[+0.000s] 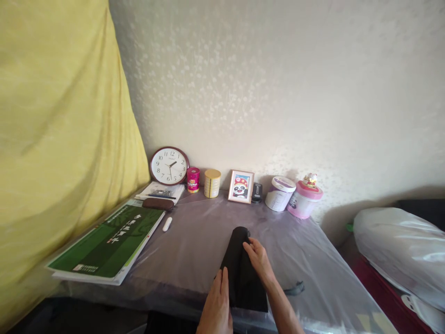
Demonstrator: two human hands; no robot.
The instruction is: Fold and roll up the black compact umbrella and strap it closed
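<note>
A long black item of folded, cloth-like material (239, 273) lies near the table's front edge, its far end rounded; I cannot tell its exact kind. My left hand (218, 297) is closed along its near left edge, fingers pressed together and pointing away from me. Farther up, my right hand (257, 260) grips the right edge, thumb on top and fingertips partly hidden. To the right of my wrist, a small dark strap-like piece (295, 288) rests on the table; whether it joins the black item is hidden behind my forearm.
Clear plastic covers the table (194, 250). At left lie a green book (118, 239), brown case (158, 204) and white stick-like object (167, 224). Along the wall stand a clock (170, 166), cans, a picture frame (240, 186) and tubs (280, 195). A yellow curtain (69, 116) hangs left.
</note>
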